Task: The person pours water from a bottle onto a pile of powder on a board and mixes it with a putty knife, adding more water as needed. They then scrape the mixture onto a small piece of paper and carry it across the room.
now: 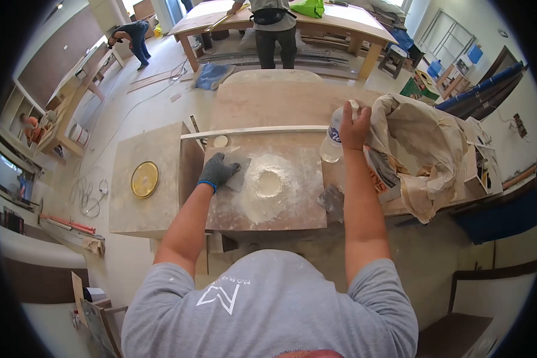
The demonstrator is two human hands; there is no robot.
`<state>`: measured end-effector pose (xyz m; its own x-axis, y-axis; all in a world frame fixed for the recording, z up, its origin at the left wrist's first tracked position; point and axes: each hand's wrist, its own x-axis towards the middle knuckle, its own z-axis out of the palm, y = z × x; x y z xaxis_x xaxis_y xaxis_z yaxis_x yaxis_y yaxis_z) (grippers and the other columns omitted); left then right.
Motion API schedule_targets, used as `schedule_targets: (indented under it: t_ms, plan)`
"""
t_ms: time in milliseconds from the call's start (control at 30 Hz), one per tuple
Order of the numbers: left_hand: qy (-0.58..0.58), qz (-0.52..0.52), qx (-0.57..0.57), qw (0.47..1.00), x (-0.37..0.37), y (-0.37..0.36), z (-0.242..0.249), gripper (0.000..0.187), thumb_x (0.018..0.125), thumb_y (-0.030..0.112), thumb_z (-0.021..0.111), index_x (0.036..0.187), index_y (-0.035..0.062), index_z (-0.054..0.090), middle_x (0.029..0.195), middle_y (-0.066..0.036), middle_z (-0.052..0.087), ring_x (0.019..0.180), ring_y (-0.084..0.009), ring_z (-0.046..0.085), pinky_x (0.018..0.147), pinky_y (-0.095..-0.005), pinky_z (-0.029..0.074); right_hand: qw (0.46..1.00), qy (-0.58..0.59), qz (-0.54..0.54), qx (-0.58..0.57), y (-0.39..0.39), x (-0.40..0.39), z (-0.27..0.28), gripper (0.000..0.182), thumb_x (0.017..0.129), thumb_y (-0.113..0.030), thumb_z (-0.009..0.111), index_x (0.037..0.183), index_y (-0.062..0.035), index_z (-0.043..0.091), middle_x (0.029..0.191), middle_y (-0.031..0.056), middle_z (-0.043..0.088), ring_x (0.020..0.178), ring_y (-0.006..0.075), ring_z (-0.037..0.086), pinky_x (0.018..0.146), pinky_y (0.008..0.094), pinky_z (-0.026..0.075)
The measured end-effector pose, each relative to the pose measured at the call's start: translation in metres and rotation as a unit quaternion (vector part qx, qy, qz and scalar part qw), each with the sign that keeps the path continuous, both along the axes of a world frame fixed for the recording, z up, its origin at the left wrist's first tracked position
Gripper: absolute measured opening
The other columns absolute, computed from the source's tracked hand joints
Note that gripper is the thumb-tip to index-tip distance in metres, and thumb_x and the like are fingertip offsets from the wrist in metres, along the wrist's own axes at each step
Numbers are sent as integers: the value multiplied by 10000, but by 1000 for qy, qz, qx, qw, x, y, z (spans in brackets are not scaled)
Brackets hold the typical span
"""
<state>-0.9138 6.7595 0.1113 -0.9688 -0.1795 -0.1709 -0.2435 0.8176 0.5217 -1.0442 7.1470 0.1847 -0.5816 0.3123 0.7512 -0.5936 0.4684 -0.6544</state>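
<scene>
My left hand (219, 172), in a dark grey glove with a blue cuff, grips a flat grey scraper (240, 174) at the left edge of the powder. A pale powder heap (252, 200) with a round hollow in its middle lies on the dusty board (304, 218). To the right, my bare right hand (355, 127) is closed around the upper part of a clear plastic bottle (330, 149) with a blue-and-white label. The bottle stands nearly upright, and the hand hides part of its top. Another flat grey piece (332, 201) rests by the board's right edge.
An open paper sack (409, 119) stands at the right. A gold round lid (144, 179) lies on the left box (125, 209). A pale strip (256, 130) crosses behind the powder. Beyond, one person (274, 27) stands at a large table (191, 27); another person (134, 39) bends over.
</scene>
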Motion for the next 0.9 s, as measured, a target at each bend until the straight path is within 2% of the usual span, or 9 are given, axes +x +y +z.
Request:
schedule_targets:
  t_ms: [33,133,233,333,433,533,633,833,900]
  plan:
    - [-7,-2,11,1000,0,1,2,811,776,500,765,1313,-69,552,1274,-278,621,1199,-378,605,1020,-405,477,1000,6,-5,-10,-1,-2,-3,379,940,-221,698,1147,55,540,1011,159,646,948,209,630,867,330,498]
    - [2,16,-1,1000,3,4,6,807,783,496,759,1316,-72,549,1285,-279,614,1210,-376,598,1023,-405,475,998,-22,-56,-29,-4,-3,-3,393,901,-289,738,1102,16,592,990,183,663,967,297,665,849,377,514]
    - [16,8,-26,999,1,1,0,806,785,498,758,1314,-74,551,1293,-282,608,1216,-377,594,1025,-406,474,997,-31,2,-70,-9,6,12,437,863,-326,784,1063,8,585,943,162,656,919,289,657,829,380,515]
    - [30,1,-15,999,0,-1,-3,829,772,513,758,1309,-85,552,1280,-309,605,1204,-398,599,1028,-408,470,1000,-16,-12,11,0,2,6,451,842,-329,805,1045,2,577,923,149,650,859,270,646,807,373,518]
    - [9,-5,-7,1000,1,1,5,832,769,510,758,1310,-87,551,1279,-304,608,1207,-396,596,1032,-407,467,996,-29,-81,-5,-1,7,6,412,847,-309,795,1002,-4,567,901,145,650,821,258,634,790,362,516]
    - [20,0,-20,1000,1,0,3,817,765,504,763,1298,-82,561,1274,-302,612,1200,-397,600,1024,-409,471,997,-32,-71,-6,-3,12,12,404,846,-308,795,984,-11,558,889,138,641,815,252,630,780,359,511]
    - [21,5,-8,1000,3,3,7,807,764,504,764,1289,-77,569,1271,-302,613,1193,-397,604,1019,-411,474,999,-25,-8,-31,-2,7,8,423,827,-326,817,920,-23,537,869,119,623,810,247,621,775,360,506]
    - [39,1,5,999,4,1,3,785,769,509,757,1263,-76,582,1248,-305,623,1172,-404,615,1006,-417,481,993,-33,-116,-11,-2,7,7,398,819,-324,819,915,-20,582,888,117,650,823,243,638,779,349,512]
    - [36,4,1,999,4,0,1,779,771,510,754,1258,-74,583,1243,-303,626,1167,-404,617,1003,-417,482,996,-34,-70,-34,-1,7,6,408,816,-325,824,933,-12,589,896,122,651,837,244,640,793,348,514]
